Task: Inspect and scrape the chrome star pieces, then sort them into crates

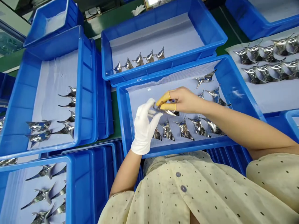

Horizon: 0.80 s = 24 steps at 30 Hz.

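Note:
My left hand (143,126), in a white glove, is closed with fingertips and thumb around a shiny curved metal piece (171,112). My right hand (184,99) wears yellow finger cots and grips the same piece from the other side. Fingers hide much of its shape. Both hands are above a blue bin (193,145) lined with white sheet. Along its near side lies a row of chromed metal pieces (184,129) with pointed corners. More of them, such as one metal piece (217,95), lie at the right of the bin, partly behind my right forearm.
Behind stands another blue bin (163,29) with a short row of metal pieces (139,59). Left are a stacked blue bin (81,90) and a nearer bin (79,186), both holding similar pieces. Rows of pieces (263,73) lie on white sheet at right.

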Each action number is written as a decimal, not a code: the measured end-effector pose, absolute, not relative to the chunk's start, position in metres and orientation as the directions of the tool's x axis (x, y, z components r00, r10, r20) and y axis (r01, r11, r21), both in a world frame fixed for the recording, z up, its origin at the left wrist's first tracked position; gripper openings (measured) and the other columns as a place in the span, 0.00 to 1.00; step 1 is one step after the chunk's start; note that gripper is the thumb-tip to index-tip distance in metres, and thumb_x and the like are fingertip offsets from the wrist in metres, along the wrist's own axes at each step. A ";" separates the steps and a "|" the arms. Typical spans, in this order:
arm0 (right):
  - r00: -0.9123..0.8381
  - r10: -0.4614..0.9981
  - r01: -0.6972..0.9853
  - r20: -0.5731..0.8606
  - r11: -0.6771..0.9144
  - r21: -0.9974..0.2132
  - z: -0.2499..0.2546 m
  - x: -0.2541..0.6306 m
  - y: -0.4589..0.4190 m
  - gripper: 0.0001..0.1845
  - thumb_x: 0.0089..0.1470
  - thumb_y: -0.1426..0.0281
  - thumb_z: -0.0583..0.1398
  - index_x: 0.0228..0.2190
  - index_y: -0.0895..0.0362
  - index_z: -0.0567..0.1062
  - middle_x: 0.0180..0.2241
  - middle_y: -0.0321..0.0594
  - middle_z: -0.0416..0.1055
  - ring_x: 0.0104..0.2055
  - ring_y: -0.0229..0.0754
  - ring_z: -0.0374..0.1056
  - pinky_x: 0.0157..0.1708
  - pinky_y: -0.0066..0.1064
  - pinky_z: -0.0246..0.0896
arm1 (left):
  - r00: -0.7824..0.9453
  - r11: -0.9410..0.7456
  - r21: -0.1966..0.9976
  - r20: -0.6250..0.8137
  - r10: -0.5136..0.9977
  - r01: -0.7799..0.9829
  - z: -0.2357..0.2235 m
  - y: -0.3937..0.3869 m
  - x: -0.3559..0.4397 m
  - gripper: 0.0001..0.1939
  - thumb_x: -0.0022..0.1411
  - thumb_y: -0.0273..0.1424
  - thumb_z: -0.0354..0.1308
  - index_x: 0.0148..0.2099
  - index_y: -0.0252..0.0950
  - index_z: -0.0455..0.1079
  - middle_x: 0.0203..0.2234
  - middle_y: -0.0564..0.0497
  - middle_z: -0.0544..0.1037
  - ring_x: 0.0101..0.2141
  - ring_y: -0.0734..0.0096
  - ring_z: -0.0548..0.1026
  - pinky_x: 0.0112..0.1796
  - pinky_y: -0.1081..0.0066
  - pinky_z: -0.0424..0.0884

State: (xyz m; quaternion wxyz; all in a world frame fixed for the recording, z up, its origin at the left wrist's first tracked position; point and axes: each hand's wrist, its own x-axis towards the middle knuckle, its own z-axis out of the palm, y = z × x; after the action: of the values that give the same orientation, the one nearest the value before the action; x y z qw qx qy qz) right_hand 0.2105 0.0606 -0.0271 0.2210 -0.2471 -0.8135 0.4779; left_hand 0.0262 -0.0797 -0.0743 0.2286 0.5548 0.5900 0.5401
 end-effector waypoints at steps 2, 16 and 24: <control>-0.751 0.656 0.074 0.069 0.188 -0.979 -0.034 0.208 0.045 0.13 0.58 0.61 0.71 0.41 0.56 0.83 0.31 0.36 0.79 0.30 0.37 0.70 0.34 0.30 0.65 | -0.264 -0.203 0.882 0.335 0.905 0.426 -0.070 -0.078 0.028 0.14 0.69 0.42 0.71 0.51 0.39 0.81 0.40 0.48 0.84 0.35 0.70 0.82 0.41 0.68 0.82; -0.554 0.832 -0.143 -0.039 -0.141 -0.980 -0.068 0.194 0.008 0.14 0.51 0.58 0.75 0.33 0.51 0.80 0.35 0.37 0.82 0.37 0.41 0.77 0.43 0.38 0.79 | -0.469 -0.096 0.969 0.196 0.861 0.229 -0.075 -0.093 0.049 0.20 0.54 0.46 0.81 0.38 0.41 0.78 0.28 0.55 0.80 0.27 0.73 0.76 0.36 0.68 0.74; -0.534 0.845 -0.202 -0.012 -0.141 -0.969 -0.078 0.190 0.000 0.12 0.56 0.58 0.74 0.37 0.52 0.85 0.40 0.37 0.85 0.39 0.39 0.79 0.49 0.36 0.79 | -0.415 -0.120 0.934 0.261 0.872 0.336 -0.071 -0.089 0.050 0.20 0.57 0.44 0.79 0.30 0.40 0.73 0.23 0.57 0.72 0.25 0.74 0.67 0.32 0.69 0.67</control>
State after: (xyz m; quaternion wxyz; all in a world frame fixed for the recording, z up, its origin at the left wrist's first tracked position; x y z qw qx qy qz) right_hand 0.1904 0.0000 -0.0781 0.3779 -0.3003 -0.5353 0.6931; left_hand 0.0501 -0.0887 -0.0710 0.2358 0.4869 0.6200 0.5683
